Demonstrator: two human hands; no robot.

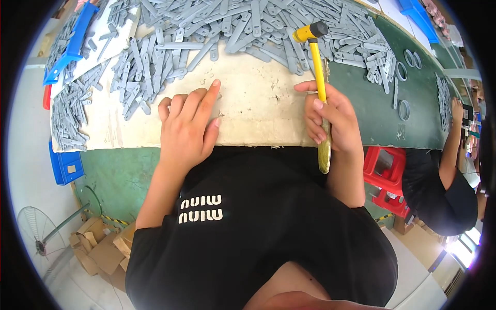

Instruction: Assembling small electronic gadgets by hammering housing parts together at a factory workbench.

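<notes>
My right hand (pixel 333 116) is wrapped round the yellow handle of a mallet (pixel 319 72), which stands nearly upright. Its small head has a yellow end and a black end, and the lower grip looks worn. My left hand (pixel 188 124) rests at the near edge of a pale board (pixel 248 116); the index finger points forward, the other fingers are slightly bent, and it holds nothing. Beyond both hands lies a large heap of flat grey strips (pixel 227 20) with rounded ends and slots. A nearer pile of the same strips (pixel 147 70) lies just past my left hand.
Grey rings (pixel 404 110) lie on the green tabletop (pixel 369 108) at the right. Blue bins (pixel 67 164) and a fan (pixel 39 230) are on the left, above cardboard boxes (pixel 103 250). A red stool (pixel 385 168) stands near a co-worker (pixel 439 191) at the right.
</notes>
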